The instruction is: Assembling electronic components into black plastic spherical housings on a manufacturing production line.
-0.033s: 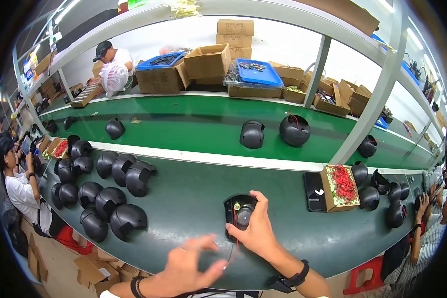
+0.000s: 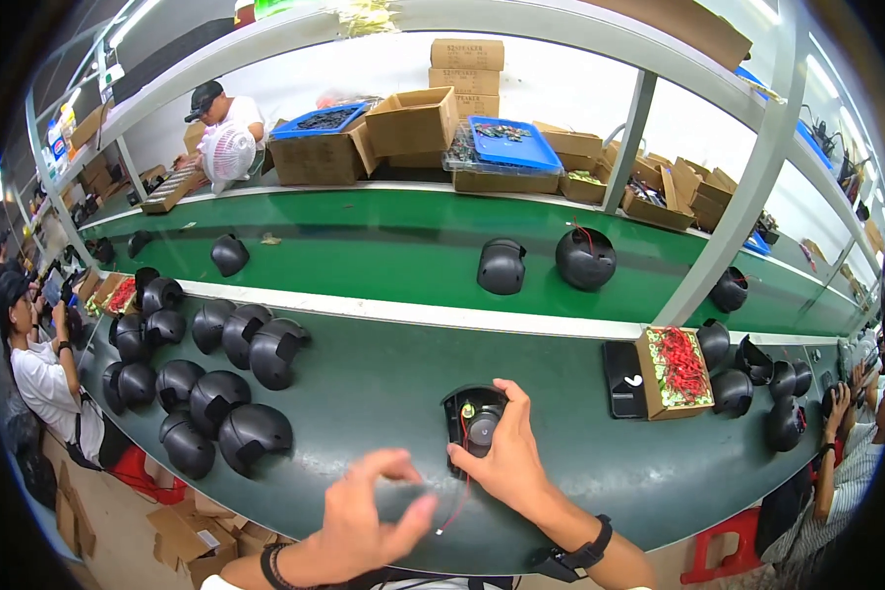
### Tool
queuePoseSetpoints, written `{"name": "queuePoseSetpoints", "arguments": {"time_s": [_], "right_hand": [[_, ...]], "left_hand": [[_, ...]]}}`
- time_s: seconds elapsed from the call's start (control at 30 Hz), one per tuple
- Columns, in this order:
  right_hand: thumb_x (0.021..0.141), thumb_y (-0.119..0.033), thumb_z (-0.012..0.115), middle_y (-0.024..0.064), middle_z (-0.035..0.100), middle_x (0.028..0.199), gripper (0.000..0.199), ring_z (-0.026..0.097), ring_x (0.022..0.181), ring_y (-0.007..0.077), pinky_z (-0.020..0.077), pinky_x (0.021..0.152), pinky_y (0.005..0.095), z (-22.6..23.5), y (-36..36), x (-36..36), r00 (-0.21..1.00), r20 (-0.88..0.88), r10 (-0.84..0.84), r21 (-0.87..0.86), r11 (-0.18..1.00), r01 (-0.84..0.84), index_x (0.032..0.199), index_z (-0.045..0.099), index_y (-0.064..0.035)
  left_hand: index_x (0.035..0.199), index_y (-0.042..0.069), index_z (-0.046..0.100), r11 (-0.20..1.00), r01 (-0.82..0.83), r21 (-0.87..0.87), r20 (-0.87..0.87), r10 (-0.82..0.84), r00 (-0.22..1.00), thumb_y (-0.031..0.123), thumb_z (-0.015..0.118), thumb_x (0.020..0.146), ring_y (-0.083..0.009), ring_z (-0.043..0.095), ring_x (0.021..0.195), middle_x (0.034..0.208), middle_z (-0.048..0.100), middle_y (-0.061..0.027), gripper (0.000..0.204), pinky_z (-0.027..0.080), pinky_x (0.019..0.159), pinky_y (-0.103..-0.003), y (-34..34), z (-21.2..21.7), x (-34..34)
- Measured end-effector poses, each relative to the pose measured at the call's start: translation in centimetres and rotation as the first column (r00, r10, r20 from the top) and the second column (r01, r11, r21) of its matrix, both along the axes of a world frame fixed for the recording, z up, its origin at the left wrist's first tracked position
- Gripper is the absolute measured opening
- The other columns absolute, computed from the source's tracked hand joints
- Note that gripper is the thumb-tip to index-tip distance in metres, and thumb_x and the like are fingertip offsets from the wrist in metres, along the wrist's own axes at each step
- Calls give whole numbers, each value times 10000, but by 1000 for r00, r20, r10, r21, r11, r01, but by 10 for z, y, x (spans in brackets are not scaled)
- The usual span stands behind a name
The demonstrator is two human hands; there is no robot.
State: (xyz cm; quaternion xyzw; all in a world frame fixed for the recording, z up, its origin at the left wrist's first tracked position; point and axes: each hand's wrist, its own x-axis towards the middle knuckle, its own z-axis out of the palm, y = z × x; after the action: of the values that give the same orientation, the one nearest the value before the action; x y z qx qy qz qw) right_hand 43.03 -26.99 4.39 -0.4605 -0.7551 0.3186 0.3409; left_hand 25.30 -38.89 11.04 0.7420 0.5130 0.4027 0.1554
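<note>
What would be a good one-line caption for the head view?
Right hand holds an open black shell with red wire on the green bench; left hand hovers beside it.

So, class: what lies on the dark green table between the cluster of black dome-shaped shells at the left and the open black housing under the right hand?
Nothing: in the head view, only bare dark green table separates the black dome-shaped shells from the open black housing that the right hand holds.
</note>
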Motion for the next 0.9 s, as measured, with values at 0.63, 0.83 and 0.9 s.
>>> {"name": "queuePoseSetpoints", "arguments": {"time_s": [0.63,0.83,0.9], "right_hand": [[701,-373,993,286,409,1408,1173,497,1268,499,559,938,553,6,-17,0,992,123,-18,199,980,-7,1554,260,-41],[732,-301,959,266,424,1414,1068,506,1250,468,518,953,542,2,-13,3,982,167,-90,248,968,47,1545,314,-49],[735,-265,946,283,431,1406,1034,509,1257,474,506,1003,531,6,-11,-2,974,193,-118,281,958,60,1523,325,-15]], "left_hand": [[1083,-6,713,983,-184,-25,-6,184,983,-51,718,937,-289,764,863,1007,701,-149,153,623,712,-372,66,-15,-3],[1127,16,704,996,-83,41,-282,92,955,-13,712,922,-355,705,839,984,642,-138,207,589,658,-440,66,-17,-5],[1139,37,703,994,-99,34,-377,105,920,4,725,917,-347,704,810,976,646,-126,226,584,656,-442,64,-21,-3]]}}
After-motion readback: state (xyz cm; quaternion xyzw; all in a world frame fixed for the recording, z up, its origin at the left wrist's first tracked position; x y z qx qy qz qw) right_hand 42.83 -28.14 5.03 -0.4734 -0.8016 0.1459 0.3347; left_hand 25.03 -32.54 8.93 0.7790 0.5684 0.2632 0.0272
